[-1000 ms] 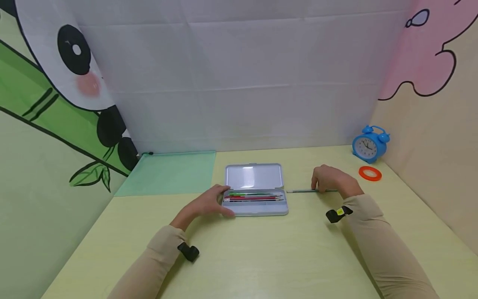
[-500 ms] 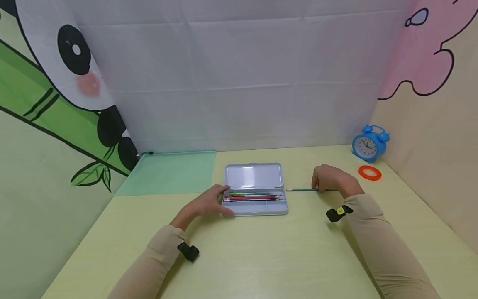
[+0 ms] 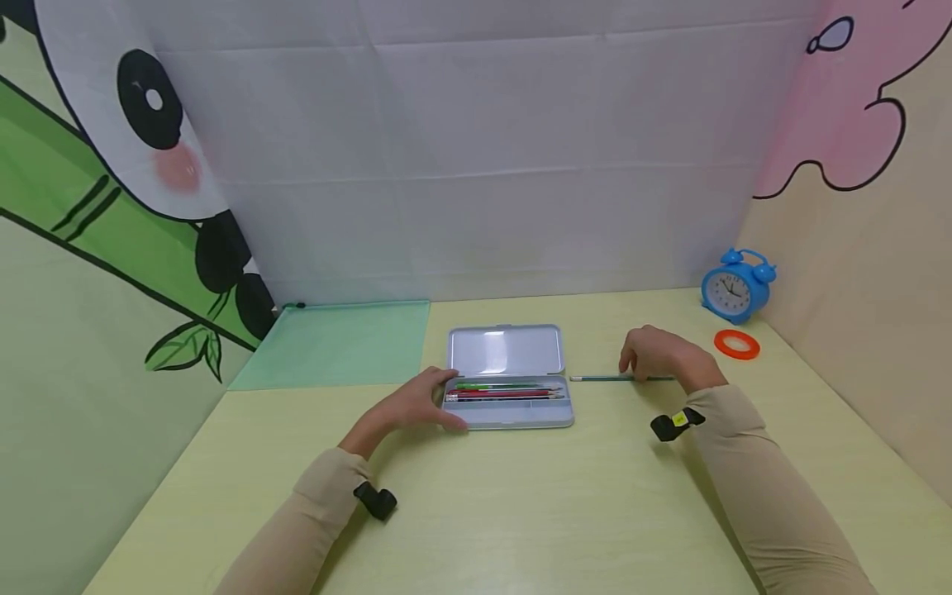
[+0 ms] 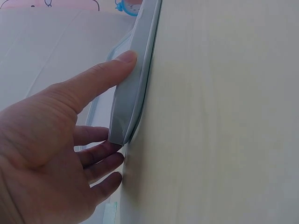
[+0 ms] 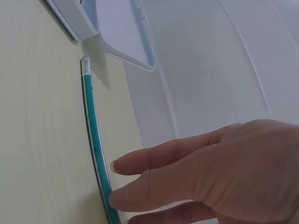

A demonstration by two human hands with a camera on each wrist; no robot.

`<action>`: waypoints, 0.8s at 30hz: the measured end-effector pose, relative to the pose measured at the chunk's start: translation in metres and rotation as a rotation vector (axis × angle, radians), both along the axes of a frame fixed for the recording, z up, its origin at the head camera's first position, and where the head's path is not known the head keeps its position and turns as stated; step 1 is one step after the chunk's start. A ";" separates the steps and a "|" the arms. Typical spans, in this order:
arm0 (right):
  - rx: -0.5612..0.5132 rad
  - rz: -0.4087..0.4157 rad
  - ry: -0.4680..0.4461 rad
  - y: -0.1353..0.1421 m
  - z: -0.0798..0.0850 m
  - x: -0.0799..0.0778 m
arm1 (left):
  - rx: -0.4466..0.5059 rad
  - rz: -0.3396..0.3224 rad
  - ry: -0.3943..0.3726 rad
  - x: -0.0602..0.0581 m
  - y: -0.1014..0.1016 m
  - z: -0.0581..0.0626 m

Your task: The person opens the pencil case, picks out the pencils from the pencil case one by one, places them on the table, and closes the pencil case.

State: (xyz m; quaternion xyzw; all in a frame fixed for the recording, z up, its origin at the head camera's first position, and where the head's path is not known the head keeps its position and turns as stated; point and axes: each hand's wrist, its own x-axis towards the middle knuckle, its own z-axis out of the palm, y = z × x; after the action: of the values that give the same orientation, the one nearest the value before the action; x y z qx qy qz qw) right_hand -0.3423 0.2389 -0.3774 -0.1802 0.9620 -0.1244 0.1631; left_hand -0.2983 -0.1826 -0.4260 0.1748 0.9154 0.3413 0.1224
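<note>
An open metal pencil case [image 3: 546, 411] lies in the middle of the table, its lid [image 3: 513, 351] tipped back. Several pencils [image 3: 506, 395], red, green and dark, rest in its back compartment. My left hand [image 3: 416, 405] holds the case at its left end; in the left wrist view the thumb [image 4: 105, 74] presses the front wall and the fingers curve around the end. To the right of the case a teal pencil [image 5: 93, 128] lies on the table, its eraser end towards the case. My right hand [image 3: 654, 355] reaches down over it, fingertips right at its side, fingers loosely extended.
A blue alarm clock [image 3: 735, 285] stands at the back right, with an orange ring [image 3: 737, 345] in front of it. A green sheet [image 3: 342, 347] covers the back left of the table. A white cloth backdrop [image 3: 483, 165] hangs behind.
Almost nothing differs. The right hand shifts very slightly at the teal pencil, while the left hand and the case stay where they were.
</note>
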 end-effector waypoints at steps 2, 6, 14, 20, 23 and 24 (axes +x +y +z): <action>-0.013 0.005 0.009 0.001 0.001 0.000 | 0.002 -0.002 0.000 0.000 0.000 0.000; -0.025 0.034 0.057 0.001 0.005 0.002 | 0.003 -0.006 -0.001 0.001 0.000 0.000; -0.046 0.081 0.208 -0.017 0.021 0.012 | -0.004 0.012 0.000 0.001 0.000 0.000; -0.100 0.114 0.317 -0.034 0.027 0.021 | -0.011 0.009 -0.001 0.001 0.000 0.001; -0.132 0.131 0.363 -0.042 0.028 0.025 | -0.014 0.003 0.002 0.001 0.000 0.001; -0.141 0.136 0.376 -0.045 0.028 0.026 | -0.013 0.001 0.003 0.001 0.000 0.001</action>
State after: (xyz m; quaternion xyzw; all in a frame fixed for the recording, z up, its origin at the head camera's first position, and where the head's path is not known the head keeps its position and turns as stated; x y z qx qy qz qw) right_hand -0.3164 0.1941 -0.3493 -0.2755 0.9501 -0.1444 -0.0241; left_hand -0.2976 -0.1823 -0.4246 0.1741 0.9179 0.3351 0.1222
